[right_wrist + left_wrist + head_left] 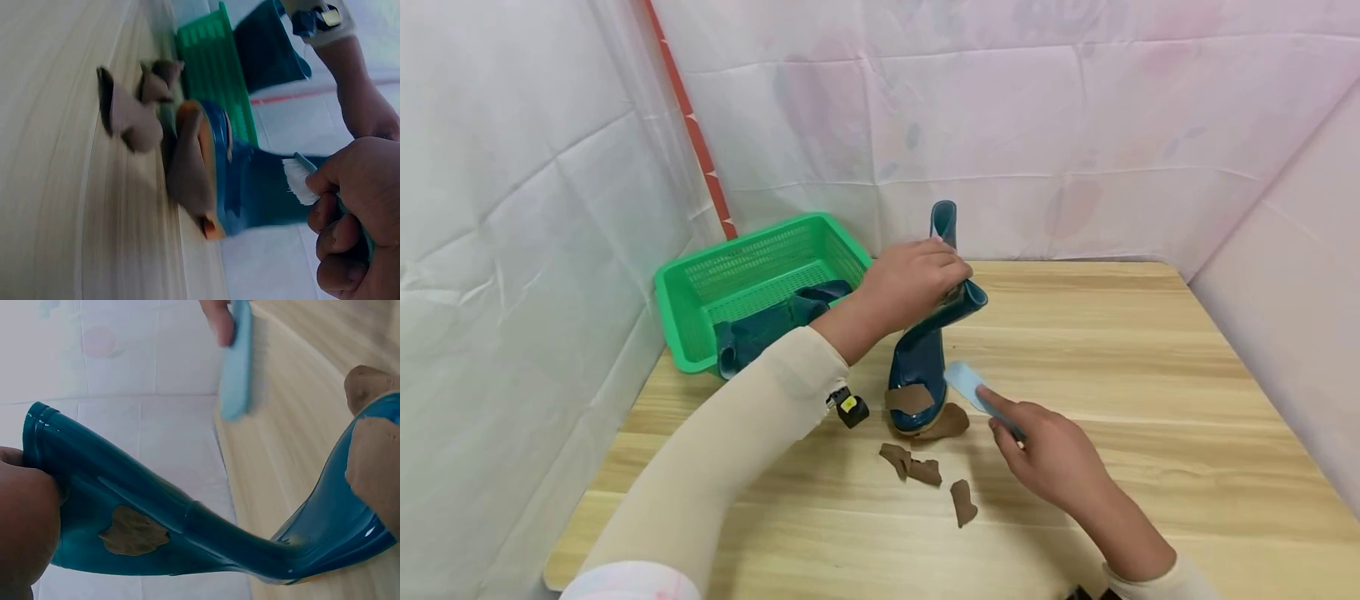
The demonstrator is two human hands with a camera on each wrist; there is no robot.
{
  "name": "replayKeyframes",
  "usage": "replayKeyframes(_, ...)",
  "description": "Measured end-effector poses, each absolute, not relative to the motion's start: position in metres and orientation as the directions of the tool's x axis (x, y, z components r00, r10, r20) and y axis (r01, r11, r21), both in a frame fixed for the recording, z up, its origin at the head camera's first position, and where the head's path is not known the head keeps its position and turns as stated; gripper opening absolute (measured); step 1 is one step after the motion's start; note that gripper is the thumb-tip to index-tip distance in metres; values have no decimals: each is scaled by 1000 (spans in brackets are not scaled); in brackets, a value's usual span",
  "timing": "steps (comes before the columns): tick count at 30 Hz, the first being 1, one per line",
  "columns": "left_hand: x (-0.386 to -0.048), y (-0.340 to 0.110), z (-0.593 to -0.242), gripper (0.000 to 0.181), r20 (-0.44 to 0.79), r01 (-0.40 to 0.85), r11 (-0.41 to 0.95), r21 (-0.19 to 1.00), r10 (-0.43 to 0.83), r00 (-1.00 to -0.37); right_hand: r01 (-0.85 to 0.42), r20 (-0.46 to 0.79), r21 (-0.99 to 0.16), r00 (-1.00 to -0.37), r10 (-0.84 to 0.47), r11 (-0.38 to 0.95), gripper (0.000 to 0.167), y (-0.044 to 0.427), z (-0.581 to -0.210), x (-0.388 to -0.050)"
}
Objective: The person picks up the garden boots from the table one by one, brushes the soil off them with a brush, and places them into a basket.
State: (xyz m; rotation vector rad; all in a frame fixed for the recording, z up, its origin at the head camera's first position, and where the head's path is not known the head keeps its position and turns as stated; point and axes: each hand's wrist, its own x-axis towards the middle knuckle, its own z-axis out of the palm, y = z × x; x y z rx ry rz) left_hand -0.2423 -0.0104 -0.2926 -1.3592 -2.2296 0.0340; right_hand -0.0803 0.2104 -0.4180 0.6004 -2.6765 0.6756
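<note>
A dark blue rubber boot stands on the table, its shaft bent and creased near the top. My left hand grips the shaft's upper part. One brown piece lies over the toe, and a brown patch clings to the shaft in the left wrist view. My right hand holds a light blue brush by its handle, just right of the boot's toe. White bristles show in the right wrist view. Another brown piece lies beside and partly behind the toe.
Several smaller brown scraps lie on the wooden table in front of the boot. At the back left, a green basket holds another dark blue boot. White sheeting hangs around the table.
</note>
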Motion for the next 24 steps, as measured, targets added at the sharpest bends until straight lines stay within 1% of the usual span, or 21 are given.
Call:
replayKeyframes(5,-242,-13,-296,17,434,810,519,-272,818,-379,-493,293,-412,-868,-401,767,46,184,-415,-96)
replayKeyframes(10,-243,-15,-299,20,457,808,531,-256,803,-383,-507,237,-424,-862,-448,751,44,168,-411,-110)
replayKeyframes(13,-243,-15,-299,21,456,813,530,-239,801,-388,-500,203,-433,-865,-460,750,43,166,-409,-115)
replayKeyframes(17,-244,-14,-298,23,447,823,527,-214,802,-397,-472,125,-443,-875,-469,762,43,167,-407,-116)
replayKeyframes(21,-243,-13,-298,25,448,825,528,-201,799,-402,-445,65,-447,-882,-468,776,44,171,-403,-113)
replayKeyframes(24,-241,-11,-297,26,449,818,540,-197,792,-414,-429,47,-453,-887,-460,781,44,175,-399,-108)
